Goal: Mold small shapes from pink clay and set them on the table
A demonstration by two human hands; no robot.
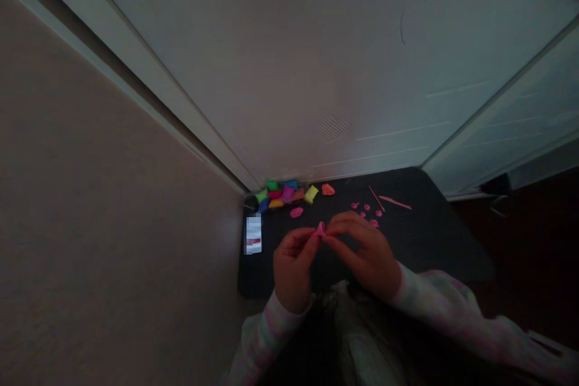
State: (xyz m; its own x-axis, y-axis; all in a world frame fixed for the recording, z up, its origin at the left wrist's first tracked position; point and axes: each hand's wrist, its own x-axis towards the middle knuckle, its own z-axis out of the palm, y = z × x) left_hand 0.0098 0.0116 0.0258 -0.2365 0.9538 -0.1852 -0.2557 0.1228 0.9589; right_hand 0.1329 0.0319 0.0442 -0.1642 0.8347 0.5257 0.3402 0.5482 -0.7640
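Observation:
Both hands meet over the dark table, fingertips closed on one small piece of pink modelling clay [321, 229] with a raised, folded shape. My left hand [293, 265] pinches it from the left, thumb against forefinger. From the right, my right hand [366, 250] grips its other side with thumb and fingers. Just beyond the right fingers lie several small pink clay discs [363, 215], one partly hidden by that hand. A larger flat pink clay piece [297, 212] rests beyond the left hand.
Several coloured clay packets [287, 194] are heaped at the table's back left, with an orange lump [328, 190] beside them. A phone [254, 234] lies at the left edge. Two thin pink tools [395, 202] lie back right. A white panel [289, 102] rises behind the table [434, 235].

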